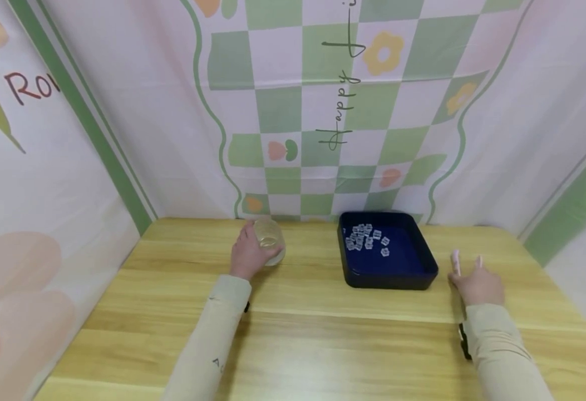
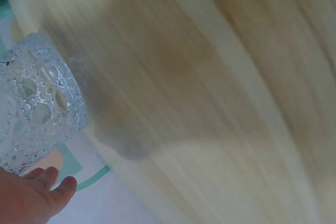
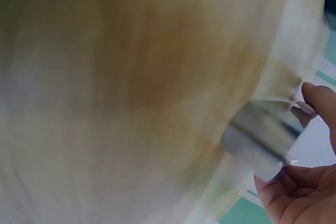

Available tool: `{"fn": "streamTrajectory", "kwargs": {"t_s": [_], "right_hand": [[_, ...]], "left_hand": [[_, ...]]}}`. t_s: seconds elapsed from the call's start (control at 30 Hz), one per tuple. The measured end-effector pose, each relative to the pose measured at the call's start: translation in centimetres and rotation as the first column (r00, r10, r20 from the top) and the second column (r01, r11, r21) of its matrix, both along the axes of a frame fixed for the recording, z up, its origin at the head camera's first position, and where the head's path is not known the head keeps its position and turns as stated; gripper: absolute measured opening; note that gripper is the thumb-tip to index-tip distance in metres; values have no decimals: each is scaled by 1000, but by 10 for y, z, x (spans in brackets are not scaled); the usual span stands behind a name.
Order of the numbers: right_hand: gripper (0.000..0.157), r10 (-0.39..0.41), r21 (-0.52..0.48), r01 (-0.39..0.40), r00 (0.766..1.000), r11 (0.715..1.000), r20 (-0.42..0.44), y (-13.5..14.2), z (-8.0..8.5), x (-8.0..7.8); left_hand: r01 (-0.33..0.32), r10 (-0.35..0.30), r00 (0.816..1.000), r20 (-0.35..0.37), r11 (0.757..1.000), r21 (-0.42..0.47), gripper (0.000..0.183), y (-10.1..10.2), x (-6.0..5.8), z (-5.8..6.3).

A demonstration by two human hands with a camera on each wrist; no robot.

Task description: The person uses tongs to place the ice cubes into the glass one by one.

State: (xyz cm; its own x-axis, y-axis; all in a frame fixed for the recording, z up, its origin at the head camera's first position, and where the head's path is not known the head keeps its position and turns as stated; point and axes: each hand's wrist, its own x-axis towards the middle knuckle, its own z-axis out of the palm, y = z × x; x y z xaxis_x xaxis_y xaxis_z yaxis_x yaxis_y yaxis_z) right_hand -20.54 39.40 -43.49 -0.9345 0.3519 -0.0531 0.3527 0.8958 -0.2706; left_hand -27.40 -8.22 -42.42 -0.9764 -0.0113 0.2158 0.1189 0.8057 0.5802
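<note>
My left hand holds a clear glass cup at the back left of the table, fingers on one side and thumb on the other. Up close in the left wrist view, the cup has a faceted, textured wall; a few fingertips show beneath it. At the right, my right hand is low over the table. Between its thumb and fingers in the right wrist view it pinches a shiny, silvery curved piece; blur hides its exact kind. Two pale tips stick out beyond that hand in the head view.
A dark blue square tray lies between the hands, nearer the right one. Several small clear cubes are gathered in its left part. The wooden table ends at a patterned cloth backdrop, with cloth at both sides too.
</note>
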Motion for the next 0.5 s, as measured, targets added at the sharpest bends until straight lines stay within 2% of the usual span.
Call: {"fn": "streamTrajectory", "kwargs": {"t_s": [0.2,0.5], "right_hand": [[69,-10,-40,10,1000,999,8,3,1,-1],[63,-9,-65,12,999,998,43,3,7,2]], "left_hand": [[-19,16,999,29,994,103,98,3,-1,1],[-36,21,998,65,970,239,96,10,-2,-1]]}}
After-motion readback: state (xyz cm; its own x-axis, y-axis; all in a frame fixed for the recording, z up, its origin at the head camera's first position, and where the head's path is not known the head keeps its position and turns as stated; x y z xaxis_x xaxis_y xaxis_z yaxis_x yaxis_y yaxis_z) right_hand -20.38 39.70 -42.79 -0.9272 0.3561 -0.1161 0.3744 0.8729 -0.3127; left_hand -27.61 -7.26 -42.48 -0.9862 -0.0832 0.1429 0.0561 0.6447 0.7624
